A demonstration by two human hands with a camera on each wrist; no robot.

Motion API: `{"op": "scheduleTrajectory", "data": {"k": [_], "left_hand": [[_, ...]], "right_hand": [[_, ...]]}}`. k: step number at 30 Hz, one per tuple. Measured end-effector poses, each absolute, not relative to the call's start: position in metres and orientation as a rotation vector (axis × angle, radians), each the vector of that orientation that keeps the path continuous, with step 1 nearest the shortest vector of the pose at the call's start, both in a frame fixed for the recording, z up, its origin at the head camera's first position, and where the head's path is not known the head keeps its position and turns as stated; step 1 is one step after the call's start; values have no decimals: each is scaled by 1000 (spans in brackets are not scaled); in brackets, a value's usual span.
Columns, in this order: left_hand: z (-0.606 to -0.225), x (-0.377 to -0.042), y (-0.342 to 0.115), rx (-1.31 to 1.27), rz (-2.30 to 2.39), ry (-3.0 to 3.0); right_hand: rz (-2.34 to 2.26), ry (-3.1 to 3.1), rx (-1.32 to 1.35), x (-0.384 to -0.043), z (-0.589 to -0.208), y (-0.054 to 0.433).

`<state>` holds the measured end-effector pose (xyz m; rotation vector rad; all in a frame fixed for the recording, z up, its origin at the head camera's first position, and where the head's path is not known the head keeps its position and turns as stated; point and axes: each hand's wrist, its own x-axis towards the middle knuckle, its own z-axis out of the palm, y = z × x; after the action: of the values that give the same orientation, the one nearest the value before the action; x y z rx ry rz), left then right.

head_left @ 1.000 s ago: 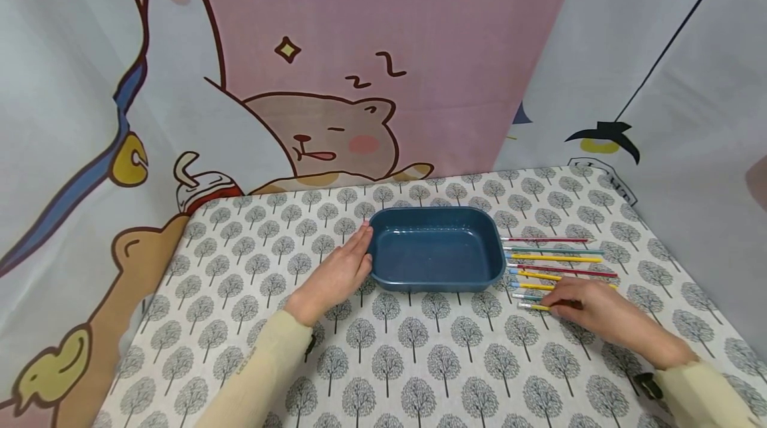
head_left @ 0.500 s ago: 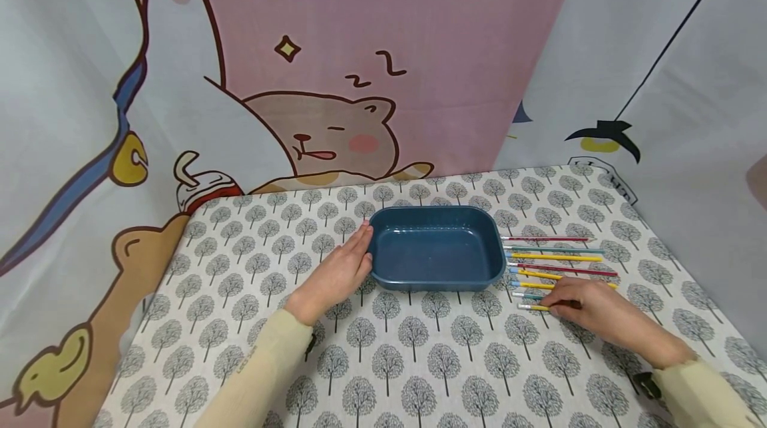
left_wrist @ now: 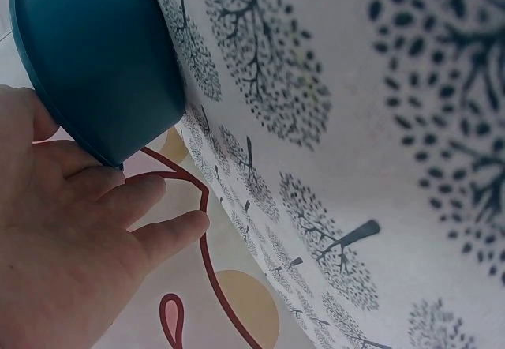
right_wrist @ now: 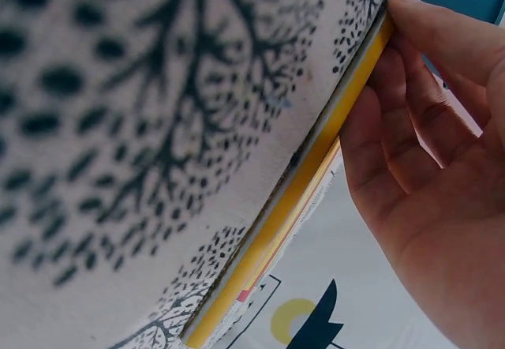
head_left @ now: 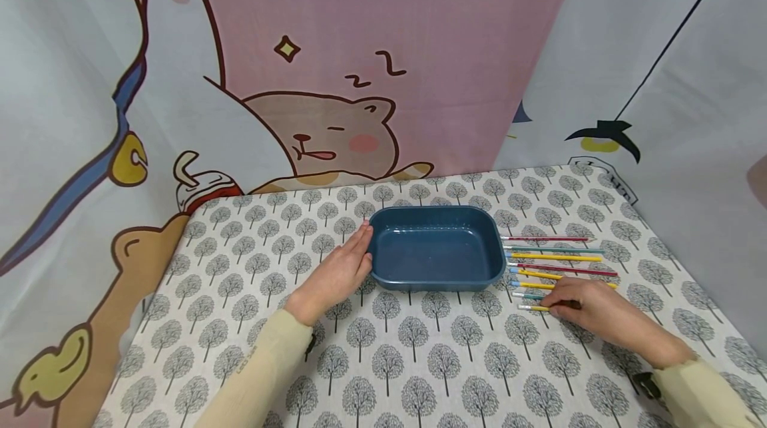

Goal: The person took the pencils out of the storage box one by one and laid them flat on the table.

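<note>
A dark blue rectangular tray (head_left: 437, 285) sits on the cloth. My left hand (head_left: 338, 275) touches its left end with extended fingers; in the left wrist view, the fingertips of that hand (left_wrist: 87, 215) lie along the tray wall (left_wrist: 102, 57). Right of the tray, my right hand (head_left: 590, 311) pinches the nearest yellow pencil (head_left: 532, 307), whose eraser end points toward the tray. Close up in the right wrist view, that yellow pencil (right_wrist: 292, 187) lies along the cloth, thumb and fingers of the right hand (right_wrist: 426, 128) at it. The hand covers part of a green pencil (head_left: 527, 296).
Beyond the right hand lie several pencils in a row, among them a red pencil (head_left: 563, 270), a yellow pencil (head_left: 554, 257) and a farther red pencil (head_left: 545, 239). Their left ends are close to the tray. Printed curtains (head_left: 455, 68) hang behind the tree-patterned tablecloth (head_left: 413, 355).
</note>
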<state>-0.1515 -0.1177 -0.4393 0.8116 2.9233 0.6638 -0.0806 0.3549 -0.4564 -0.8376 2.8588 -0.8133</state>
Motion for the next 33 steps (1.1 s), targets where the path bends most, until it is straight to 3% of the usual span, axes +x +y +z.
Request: {"op": "scheduleTrajectory", "data": {"k": [24,33], "left_hand": [[-440,-153,-123,757,652,2914],[-440,-159,-121,770,660,2920]], "right_hand": [[-660,3095,-670,-75,-440,347],[-854,3128,-548,-76,-422,336]]}}
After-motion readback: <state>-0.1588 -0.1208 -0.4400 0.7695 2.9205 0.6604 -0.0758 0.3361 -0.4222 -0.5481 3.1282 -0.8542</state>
